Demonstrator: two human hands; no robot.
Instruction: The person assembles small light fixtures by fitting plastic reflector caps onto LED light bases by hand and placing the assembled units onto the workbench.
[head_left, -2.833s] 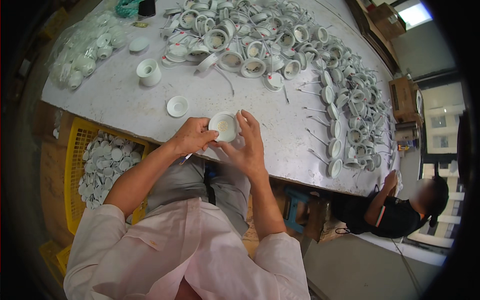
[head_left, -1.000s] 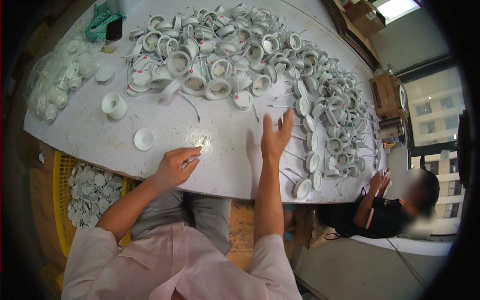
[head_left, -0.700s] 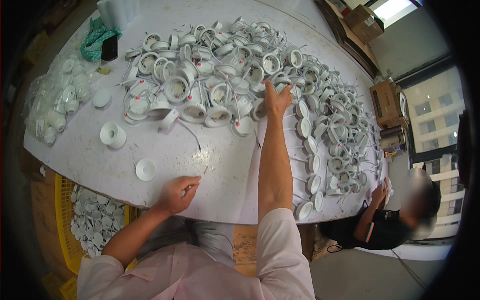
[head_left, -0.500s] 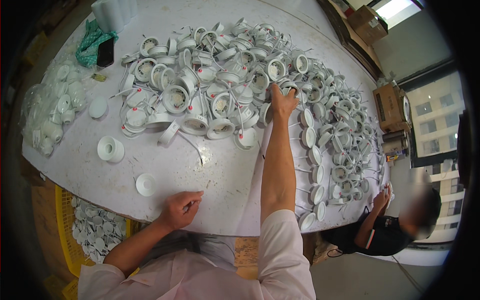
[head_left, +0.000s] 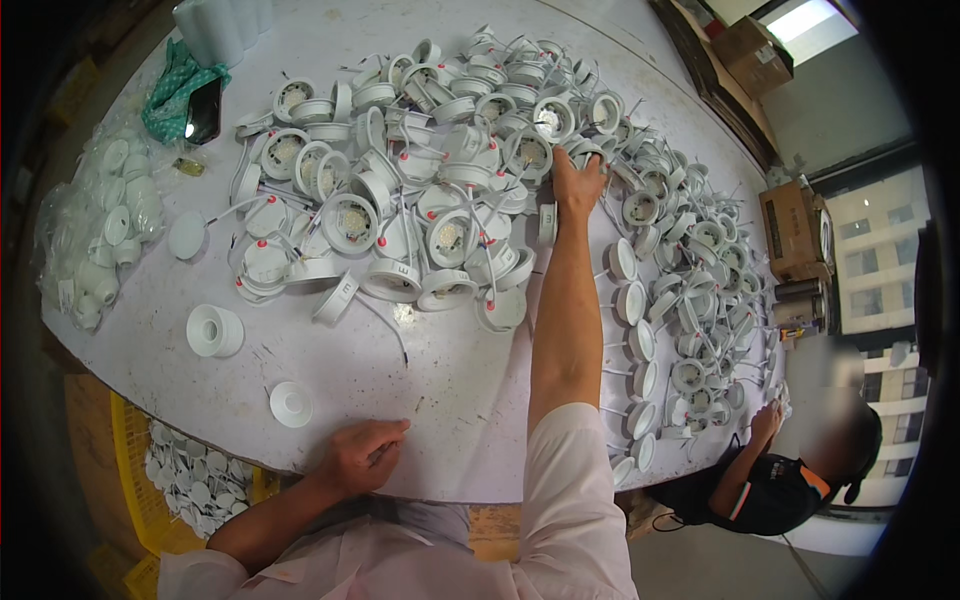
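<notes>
My right arm stretches across the table to a large heap of round white downlights [head_left: 350, 222]. Out there my right hand [head_left: 578, 188] has thumb and fingers around the rim of one white downlight [head_left: 584, 157], partly hidden by the hand. The downlights have chips inside and thin leads, several with red spots. Close to the table's near edge, my left hand [head_left: 362, 458] rests with curled fingers, the index fairly straight; I see nothing in it. Ahead of it lie a white flanged cup [head_left: 291, 404] and a thicker white ring-shaped piece [head_left: 214, 331].
A row of downlights [head_left: 636, 342] runs beside my right arm. At the left lie a plastic bag of white parts [head_left: 115, 225], a phone [head_left: 204, 110] and a green dotted cloth [head_left: 170, 95]. A yellow crate [head_left: 128, 455] holds white discs. Another person [head_left: 790, 480] sits at the right.
The view has shifted slightly, so the table sits a little lower. My right hand stays at the same downlight in the heap, and my left hand keeps its curled pose.
</notes>
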